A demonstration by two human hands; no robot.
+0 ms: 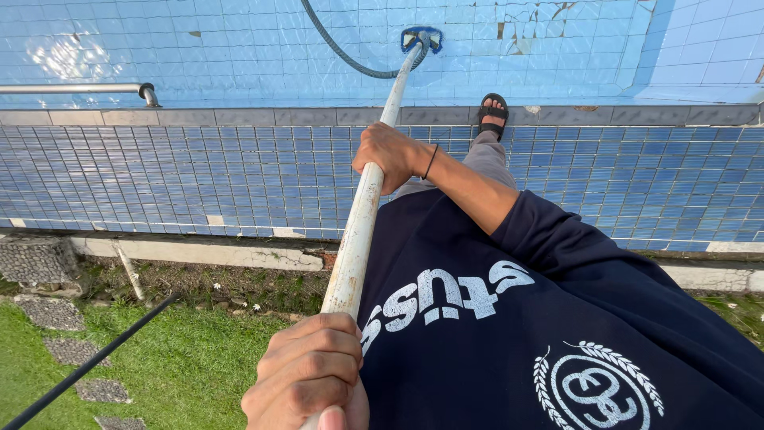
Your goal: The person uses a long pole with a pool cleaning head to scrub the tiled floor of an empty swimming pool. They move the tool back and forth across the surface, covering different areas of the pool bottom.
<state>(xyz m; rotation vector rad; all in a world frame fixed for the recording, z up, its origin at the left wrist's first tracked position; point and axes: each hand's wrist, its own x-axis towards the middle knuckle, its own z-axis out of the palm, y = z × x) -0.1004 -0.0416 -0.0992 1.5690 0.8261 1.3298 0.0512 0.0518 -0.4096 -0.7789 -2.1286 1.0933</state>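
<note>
Basically both hands grip the pole point(360, 231): right hand point(387, 156) high, left hand point(309, 374) low. Vac head point(421, 37) sits underwater w/ hose point(338, 54). Best to push slow, keeping the head flat on tiles.

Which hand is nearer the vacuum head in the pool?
Right. The right hand grips the pole partway along, closer to the vacuum head; the left hand holds the near end.

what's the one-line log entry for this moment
left hand: grips near end of pole | right hand: grips pole midway | vacuum head: underwater on pool floor, hose attached | stance: pool edge
</note>
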